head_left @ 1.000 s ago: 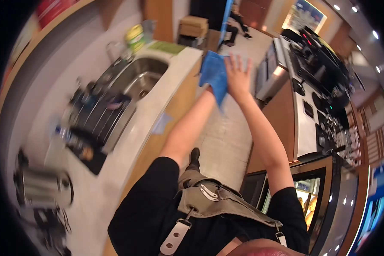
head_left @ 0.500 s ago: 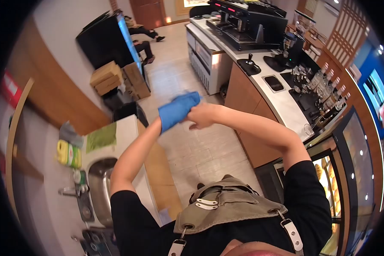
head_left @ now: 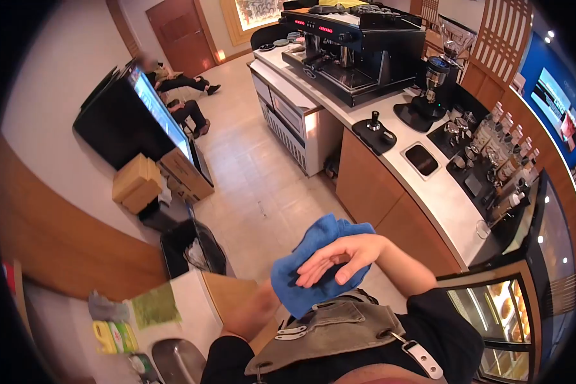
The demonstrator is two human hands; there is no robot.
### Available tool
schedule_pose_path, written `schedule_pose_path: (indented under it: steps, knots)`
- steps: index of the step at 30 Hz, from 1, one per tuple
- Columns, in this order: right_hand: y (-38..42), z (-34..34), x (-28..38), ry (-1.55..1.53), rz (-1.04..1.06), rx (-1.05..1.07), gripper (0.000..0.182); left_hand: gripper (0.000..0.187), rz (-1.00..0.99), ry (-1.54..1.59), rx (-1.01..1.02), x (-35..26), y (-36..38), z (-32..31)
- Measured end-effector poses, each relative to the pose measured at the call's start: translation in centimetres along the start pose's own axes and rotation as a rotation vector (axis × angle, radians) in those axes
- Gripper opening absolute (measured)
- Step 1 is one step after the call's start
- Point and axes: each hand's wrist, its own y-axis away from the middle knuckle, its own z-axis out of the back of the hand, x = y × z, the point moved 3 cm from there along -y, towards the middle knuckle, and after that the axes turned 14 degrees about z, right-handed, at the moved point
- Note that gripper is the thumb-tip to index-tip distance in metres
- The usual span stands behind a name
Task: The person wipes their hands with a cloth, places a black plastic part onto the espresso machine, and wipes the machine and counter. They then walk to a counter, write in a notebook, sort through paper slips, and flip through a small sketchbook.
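Observation:
A blue cloth [head_left: 288, 278] is bunched in front of the apron [head_left: 345, 326], at the lower middle of the view. My left forearm [head_left: 256, 310] runs up to it, and the cloth hides my left hand and its fingers. Across the near side of the cloth lies my right hand [head_left: 345, 256], its fingers stretched out and its thumb apart. The palm faces the cloth, and the fingers are not wrapped round it.
The counter [head_left: 451, 198] on the right bears an espresso machine [head_left: 358, 54], a grinder [head_left: 434, 86] and several bottles. A sink [head_left: 179, 361], a yellow jug [head_left: 114, 337] and a bin [head_left: 195, 246] are at lower left. Two seated people are beyond the screen [head_left: 160, 112].
Both hands and the cloth have moved down, closer to the apron. My right hand now lies spread over the cloth. The view has tilted up and shows more of the room ahead.

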Motion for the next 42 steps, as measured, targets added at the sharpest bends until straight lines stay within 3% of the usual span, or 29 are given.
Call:
schedule_pose_path:
  steps: [2, 4, 7, 11, 15, 18, 19, 22, 23, 25, 28, 29, 31, 32, 34, 37, 40, 41, 42]
  knots:
    - [0.6, 5.0, -1.1, -0.219, 0.142, -0.084, 0.081, 0.058, 0.045, 0.008, -0.061, -1.9, -1.7, 2.0]
    - [1.4, 10.0, -0.7, -0.359, 0.337, -0.324, 0.086, 0.061, 0.079, -0.012, -0.095, -4.8, -3.3, 3.4]
    - [3.3, 16.8, 2.1, -0.323, 0.450, -0.571, 0.085, 0.065, 0.087, -0.032, -0.125, -10.1, -6.3, 5.0]
    - [7.2, 25.0, 5.2, -0.037, 0.216, -0.776, 0.074, 0.070, 0.063, -0.066, -0.137, -16.9, -10.3, 6.8]
    - [9.0, 32.5, 6.3, 0.562, 0.031, -1.035, 0.077, 0.076, 0.033, -0.054, -0.142, -22.0, -14.0, 8.6]
    - [7.5, 35.5, 6.0, 0.199, 0.259, -0.837, 0.074, 0.080, 0.011, -0.045, -0.148, -25.5, -17.2, 10.0]
    - [6.2, 35.2, 7.3, 0.158, 0.218, -0.850, 0.066, 0.082, 0.003, -0.047, -0.148, -26.8, -18.3, 10.5]
    - [5.3, 37.5, 11.0, 0.468, -0.044, -0.891, 0.057, 0.086, -0.035, -0.081, -0.150, -32.7, -21.2, 12.2]
    - [4.2, 37.2, 13.3, 0.439, 0.064, -1.046, 0.047, 0.087, -0.051, -0.095, -0.142, -35.1, -21.9, 12.9]
    - [4.0, 38.3, 16.4, 0.428, 0.168, -1.071, 0.044, 0.090, -0.073, -0.106, -0.113, -39.5, -23.2, 14.4]
    - [2.8, 39.9, 20.9, 0.631, 0.109, -1.065, 0.041, 0.094, -0.073, -0.063, 0.033, -44.9, -26.2, 16.8]
    - [1.7, 40.5, 22.0, 0.699, 0.096, -1.054, 0.038, 0.096, -0.014, 0.006, 0.200, -46.2, -27.4, 17.2]
    - [-1.3, 41.9, 24.2, 0.795, 0.061, -1.065, 0.029, 0.108, 0.421, 0.248, 0.864, -48.8, -30.1, 17.2]
    - [-2.8, 42.9, 25.2, 0.876, 0.038, -1.038, 0.026, 0.110, 0.431, 0.140, 0.890, -49.4, -31.2, 17.5]
    - [-5.6, 45.4, 26.5, 1.004, -0.023, -1.056, 0.021, 0.111, 0.556, -0.332, 0.635, -51.4, -32.3, 17.8]
    - [-9.5, 50.1, 27.4, 1.271, -0.124, -1.049, 0.019, 0.106, 0.486, -0.693, 0.643, -53.6, -34.0, 18.5]
    - [-14.1, 54.8, 27.8, 1.408, -0.264, -0.947, 0.019, 0.081, -0.035, -1.237, 0.591, -55.9, -38.0, 19.9]
    - [-15.2, 56.1, 27.9, 1.437, -0.302, -0.935, 0.016, 0.056, -0.186, -1.200, 0.482, -57.6, -38.7, 18.7]
    - [-15.8, 56.9, 28.5, 1.511, -0.294, -0.926, 0.016, 0.050, -0.195, -1.250, 0.485, -58.9, -40.1, 19.3]
